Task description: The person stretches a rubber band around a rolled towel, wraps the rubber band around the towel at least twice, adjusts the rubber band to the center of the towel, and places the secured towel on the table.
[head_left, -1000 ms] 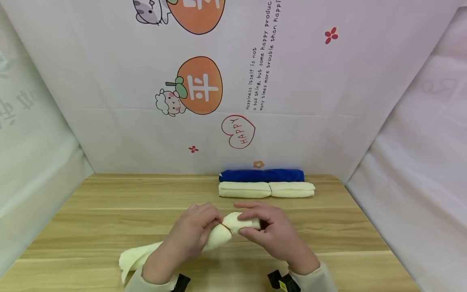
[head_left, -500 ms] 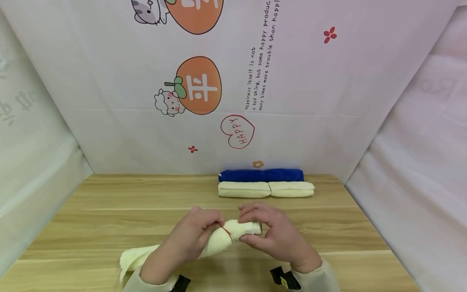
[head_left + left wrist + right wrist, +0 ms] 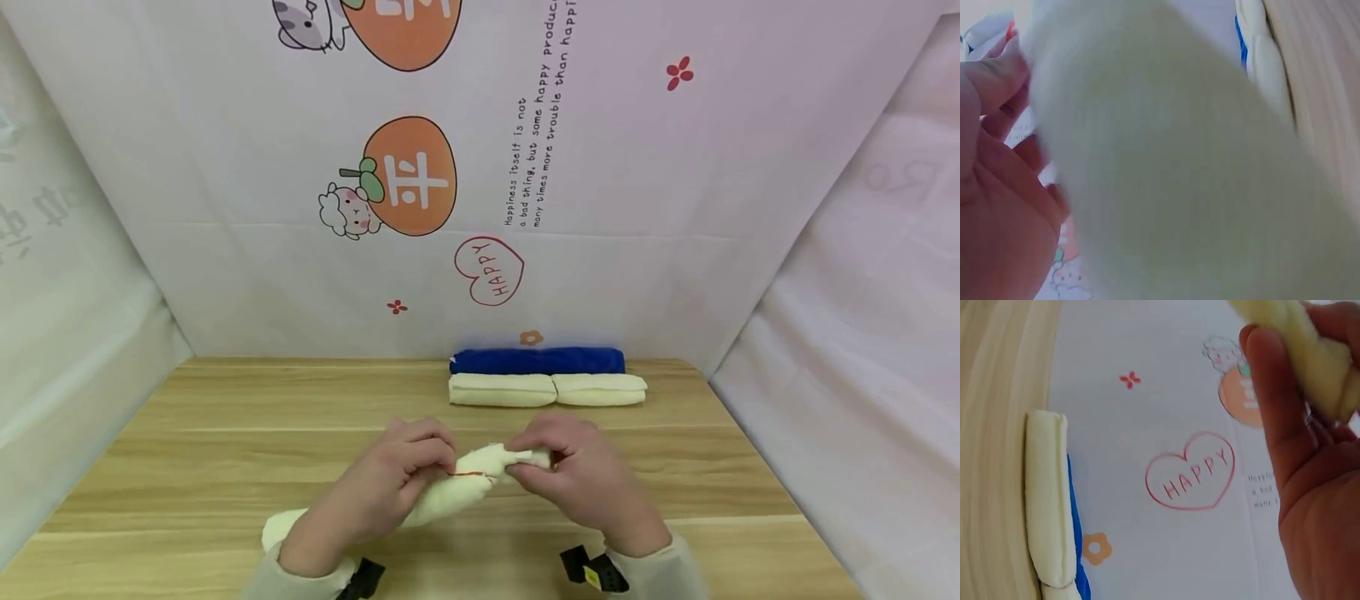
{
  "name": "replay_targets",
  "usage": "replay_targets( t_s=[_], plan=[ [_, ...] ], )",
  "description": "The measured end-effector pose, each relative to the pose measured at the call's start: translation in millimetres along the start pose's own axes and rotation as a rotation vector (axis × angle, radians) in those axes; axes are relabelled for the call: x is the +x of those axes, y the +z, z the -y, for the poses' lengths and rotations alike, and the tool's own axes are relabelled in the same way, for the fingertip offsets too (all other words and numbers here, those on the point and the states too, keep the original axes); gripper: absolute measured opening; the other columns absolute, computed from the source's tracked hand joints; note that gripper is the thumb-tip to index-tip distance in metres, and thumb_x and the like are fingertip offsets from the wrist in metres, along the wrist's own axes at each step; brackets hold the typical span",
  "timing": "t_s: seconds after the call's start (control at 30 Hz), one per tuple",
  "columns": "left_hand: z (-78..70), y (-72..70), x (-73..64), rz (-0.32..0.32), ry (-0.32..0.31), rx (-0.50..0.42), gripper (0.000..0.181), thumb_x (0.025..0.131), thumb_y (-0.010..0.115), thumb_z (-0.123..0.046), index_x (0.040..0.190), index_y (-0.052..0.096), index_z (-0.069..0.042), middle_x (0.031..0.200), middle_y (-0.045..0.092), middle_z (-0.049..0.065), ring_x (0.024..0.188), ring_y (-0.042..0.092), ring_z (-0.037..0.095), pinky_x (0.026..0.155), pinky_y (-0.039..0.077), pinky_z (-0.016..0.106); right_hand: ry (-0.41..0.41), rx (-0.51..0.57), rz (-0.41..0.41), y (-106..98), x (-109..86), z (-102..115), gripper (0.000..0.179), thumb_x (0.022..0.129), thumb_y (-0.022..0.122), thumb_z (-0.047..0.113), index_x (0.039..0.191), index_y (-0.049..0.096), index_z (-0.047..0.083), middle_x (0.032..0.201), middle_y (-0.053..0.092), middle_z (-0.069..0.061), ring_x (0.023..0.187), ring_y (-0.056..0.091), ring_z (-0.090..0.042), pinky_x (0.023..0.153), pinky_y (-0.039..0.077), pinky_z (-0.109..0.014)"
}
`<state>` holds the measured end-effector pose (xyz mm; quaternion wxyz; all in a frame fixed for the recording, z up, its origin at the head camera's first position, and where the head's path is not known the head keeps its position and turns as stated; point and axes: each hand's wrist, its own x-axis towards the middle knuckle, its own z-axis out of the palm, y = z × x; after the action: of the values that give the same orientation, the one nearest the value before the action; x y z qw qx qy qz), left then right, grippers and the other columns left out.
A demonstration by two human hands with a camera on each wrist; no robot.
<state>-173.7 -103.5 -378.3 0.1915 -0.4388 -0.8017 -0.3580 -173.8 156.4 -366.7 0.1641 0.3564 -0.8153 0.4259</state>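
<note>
A rolled cream towel (image 3: pixel 450 502) slants across the front of the table, its left part behind my left wrist. Around it, close to its right end, runs a thin red rubber band (image 3: pixel 471 474). The fingers and thumb of my left hand (image 3: pixel 386 479) pinch this band at the roll's upper side. My right hand (image 3: pixel 596 479) grips the narrow right end of the towel between thumb and fingers. In the left wrist view the blurred towel (image 3: pixel 1166 162) covers most of the picture. The right wrist view has the towel's end (image 3: pixel 1297 350) within the right hand's grasp.
Toward the back of the wooden table (image 3: pixel 225 433) lies a cream rolled towel (image 3: pixel 502 390), tied at its middle. A blue rolled towel (image 3: pixel 536 361) lies behind it, against the printed white backdrop (image 3: pixel 615 183). White cloth walls flank both sides.
The right hand has shifted slightly right and now pinches the towel's end more tightly. The band has swung to a flatter line beside the left fingers, and the towel's left end has moved rightward.
</note>
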Motion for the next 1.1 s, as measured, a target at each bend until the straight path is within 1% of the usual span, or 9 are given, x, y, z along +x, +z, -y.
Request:
replay_targets(
  t_s=[0.2, 0.3, 0.43, 0.53, 0.6, 0.77, 0.87, 0.97, 1.1],
  plan=[
    [-9.8, 7.7, 1.5, -0.006, -0.082, -0.193, 0.016, 0.092, 0.055, -0.006, 0.092, 0.056, -0.021, 0.094, 0.058, -0.012, 0.084, 0.055, 0.006, 0.072, 0.045, 0.027, 0.119, -0.005, 0.081, 11, 0.9, 2, 0.012, 0.080, 0.074, 0.023, 0.090, 0.071, 0.029, 0.078, 0.058, 0.014, 0.056, 0.047, -0.006, 0.045, 0.041, -0.023],
    [-14.2, 9.3, 1.4, 0.044, -0.145, -0.216, 0.015, 0.094, 0.054, -0.005, 0.091, 0.055, -0.020, 0.087, 0.056, -0.012, 0.073, 0.051, 0.006, 0.064, 0.046, 0.024, 0.168, 0.001, 0.104, 13, 2.1, 8, 0.013, 0.079, 0.075, 0.019, 0.087, 0.071, 0.028, 0.078, 0.059, 0.014, 0.056, 0.049, -0.006, 0.045, 0.043, -0.024],
    [-18.4, 12.4, 2.8, 0.111, -0.168, -0.023, 0.009, 0.090, 0.060, -0.012, 0.088, 0.056, -0.020, 0.079, 0.050, -0.015, 0.066, 0.043, 0.004, 0.062, 0.039, 0.022, 0.217, -0.072, 0.083, 15, 4.1, 14, 0.012, 0.077, 0.075, 0.014, 0.083, 0.071, 0.024, 0.079, 0.060, 0.015, 0.061, 0.052, -0.005, 0.049, 0.046, -0.024],
    [-20.2, 16.5, 5.0, 0.099, -0.121, 0.146, 0.009, 0.085, 0.067, -0.019, 0.085, 0.058, -0.020, 0.075, 0.046, -0.017, 0.063, 0.040, 0.001, 0.063, 0.035, 0.024, 0.269, -0.139, 0.065, 18, 4.6, 16, 0.010, 0.077, 0.074, 0.015, 0.083, 0.071, 0.023, 0.081, 0.060, 0.017, 0.065, 0.053, -0.004, 0.055, 0.047, -0.023],
    [-20.6, 18.6, 5.9, 0.083, -0.073, 0.201, 0.012, 0.083, 0.069, -0.021, 0.081, 0.057, -0.020, 0.074, 0.046, -0.017, 0.063, 0.040, -0.001, 0.065, 0.035, 0.027, 0.333, -0.137, 0.065, 18, 4.8, 16, 0.008, 0.077, 0.073, 0.017, 0.083, 0.071, 0.022, 0.081, 0.061, 0.016, 0.063, 0.053, -0.004, 0.054, 0.047, -0.024],
    [-18.1, 16.9, 5.6, 0.087, 0.055, 0.186, 0.015, 0.084, 0.069, -0.018, 0.078, 0.055, -0.020, 0.084, 0.047, -0.013, 0.072, 0.042, 0.003, 0.068, 0.032, 0.027, 0.593, 0.039, 0.022, 12, 6.8, 10, 0.010, 0.078, 0.074, 0.017, 0.087, 0.071, 0.015, 0.074, 0.063, 0.003, 0.053, 0.055, -0.014, 0.047, 0.048, -0.030],
    [-15.4, 13.4, 5.0, 0.067, 0.065, 0.156, 0.012, 0.084, 0.067, -0.016, 0.081, 0.056, -0.020, 0.091, 0.046, -0.012, 0.075, 0.042, 0.006, 0.068, 0.030, 0.027, 0.724, 0.204, -0.072, 5, 7.9, 4, 0.014, 0.077, 0.074, 0.014, 0.090, 0.071, 0.010, 0.075, 0.063, -0.009, 0.057, 0.060, -0.024, 0.050, 0.052, -0.036],
    [-13.9, 13.3, 5.5, 0.033, 0.041, 0.190, 0.011, 0.085, 0.066, -0.015, 0.083, 0.057, -0.019, 0.088, 0.047, -0.011, 0.074, 0.045, 0.006, 0.067, 0.031, 0.026, 0.771, 0.323, -0.123, 1, 8.8, 2, 0.019, 0.078, 0.074, 0.014, 0.095, 0.070, 0.008, 0.080, 0.061, -0.015, 0.060, 0.061, -0.030, 0.053, 0.053, -0.041],
    [-15.2, 18.0, 6.7, 0.005, 0.000, 0.255, 0.011, 0.084, 0.069, -0.017, 0.088, 0.058, -0.019, 0.087, 0.050, -0.011, 0.073, 0.048, 0.004, 0.067, 0.032, 0.026, 0.763, 0.392, -0.112, 3, 10.8, 6, 0.020, 0.080, 0.072, 0.016, 0.098, 0.069, 0.009, 0.084, 0.060, -0.017, 0.059, 0.062, -0.032, 0.052, 0.053, -0.043]
  ],
)
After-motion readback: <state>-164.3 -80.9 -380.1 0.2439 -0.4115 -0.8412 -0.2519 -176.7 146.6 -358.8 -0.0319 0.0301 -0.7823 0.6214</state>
